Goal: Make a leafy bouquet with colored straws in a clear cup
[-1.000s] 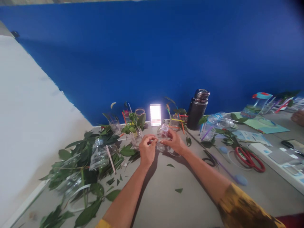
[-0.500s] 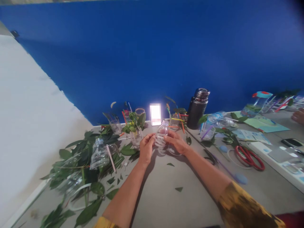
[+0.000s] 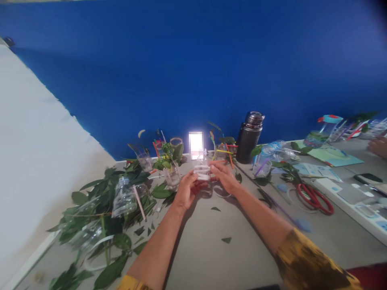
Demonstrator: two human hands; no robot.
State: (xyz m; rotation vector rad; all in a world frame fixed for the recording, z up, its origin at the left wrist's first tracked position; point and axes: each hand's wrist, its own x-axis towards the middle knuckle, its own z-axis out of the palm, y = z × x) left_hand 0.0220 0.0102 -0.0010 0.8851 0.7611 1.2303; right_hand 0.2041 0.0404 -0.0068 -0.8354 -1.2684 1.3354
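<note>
Both my hands meet at the middle of the grey table (image 3: 205,249), around an upright transparent plastic bottle (image 3: 202,167) cut into a spiral. White strips wrap its middle, and its lower part is hidden behind my fingers. My left hand (image 3: 188,189) cups the bottle's lower side from the near left. My right hand (image 3: 222,177) presses its fingertips against the bottle from the right. A thin transparent loop (image 3: 222,192) lies on the table just under my right hand.
Leafy branches and a bottle on its side (image 3: 123,198) lie to the left. Glasses with cuttings (image 3: 172,176) stand ahead. To the right are a dark steel flask (image 3: 248,137) and red-handled scissors (image 3: 314,198). A co-worker's hand (image 3: 378,146) shows at the far right.
The bottle has risen slightly and turned between my hands, with its white strips now showing more plainly. The whole view has shifted slightly as my head moved.
</note>
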